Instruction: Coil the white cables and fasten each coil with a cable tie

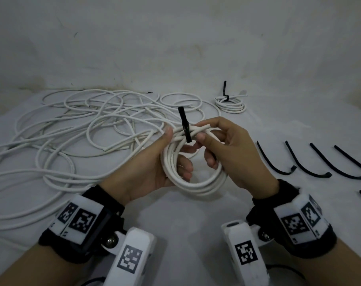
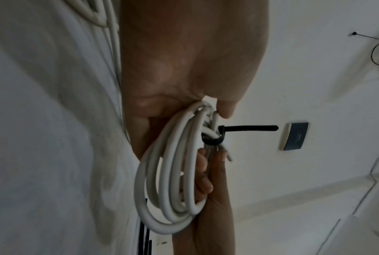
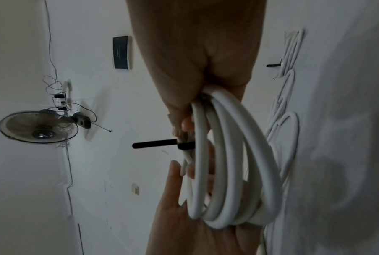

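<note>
Both hands grip one white cable coil [image 1: 193,172] held above the table [image 1: 185,219], a black cable tie [image 1: 185,127] looped round its top.

From the left: loose white cables [image 1: 76,129] sprawl over the table; the left hand [image 1: 154,164] curls around the coil's left side; the right hand [image 1: 229,151] pinches its top beside the tie. Far behind lies a tied coil [image 1: 230,104]; spare ties [image 1: 299,162] lie on the right.
</note>
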### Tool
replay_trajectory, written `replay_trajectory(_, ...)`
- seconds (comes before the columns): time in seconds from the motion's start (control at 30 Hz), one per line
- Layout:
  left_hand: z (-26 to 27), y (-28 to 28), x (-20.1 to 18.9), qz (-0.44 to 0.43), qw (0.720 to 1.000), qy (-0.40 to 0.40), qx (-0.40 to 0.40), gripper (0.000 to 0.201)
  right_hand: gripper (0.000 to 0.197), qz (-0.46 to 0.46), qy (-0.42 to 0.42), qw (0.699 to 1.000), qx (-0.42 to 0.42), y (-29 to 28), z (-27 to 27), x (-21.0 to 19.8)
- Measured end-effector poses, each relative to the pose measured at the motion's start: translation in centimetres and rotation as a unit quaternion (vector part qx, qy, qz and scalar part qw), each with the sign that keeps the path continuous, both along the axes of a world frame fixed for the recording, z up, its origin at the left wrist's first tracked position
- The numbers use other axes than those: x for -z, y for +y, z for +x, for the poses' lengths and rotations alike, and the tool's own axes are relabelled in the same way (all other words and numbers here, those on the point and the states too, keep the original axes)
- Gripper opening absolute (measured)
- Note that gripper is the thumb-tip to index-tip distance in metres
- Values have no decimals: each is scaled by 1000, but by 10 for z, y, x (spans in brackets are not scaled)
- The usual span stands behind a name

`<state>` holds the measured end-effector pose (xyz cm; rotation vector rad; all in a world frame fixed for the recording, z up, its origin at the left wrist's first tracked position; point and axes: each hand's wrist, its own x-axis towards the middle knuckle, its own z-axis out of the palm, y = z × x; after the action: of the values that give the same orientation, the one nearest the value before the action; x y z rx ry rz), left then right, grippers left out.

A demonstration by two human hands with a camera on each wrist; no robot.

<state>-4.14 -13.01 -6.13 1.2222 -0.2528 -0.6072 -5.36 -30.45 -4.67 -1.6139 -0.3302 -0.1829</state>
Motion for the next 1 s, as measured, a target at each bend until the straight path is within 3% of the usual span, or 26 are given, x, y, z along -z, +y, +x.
replay_trajectory(0.13,0,1,-3,-40,998,55,7,47,23,32,22,999,-7,1,0,2)
replay_trajectory(0.2,0,1,-3,-67,995,80,12,38,20,25,13,1000,-8,3,-1,1)
replay_trajectory(0.3,1,0,-2,-96,989,109,7,31,12,-21,-31,999,3,3,-1,2)
replay_trajectory(0.53,-1,-4,1,-143,984,104,31,21,17,-43,-132,988,67,2,0,9)
replay_trajectory(0.77,-3,-8,2,-158,985,64,-21,24,23,-150,-301,929,153,3,3,12)
replay_trajectory(0.9,-3,-7,1,-163,985,36,-48,21,19,-137,-277,941,136,-1,6,10)
replay_trajectory(1.0,-2,-6,1,-159,986,16,-56,21,13,-113,-187,970,103,-5,8,8)
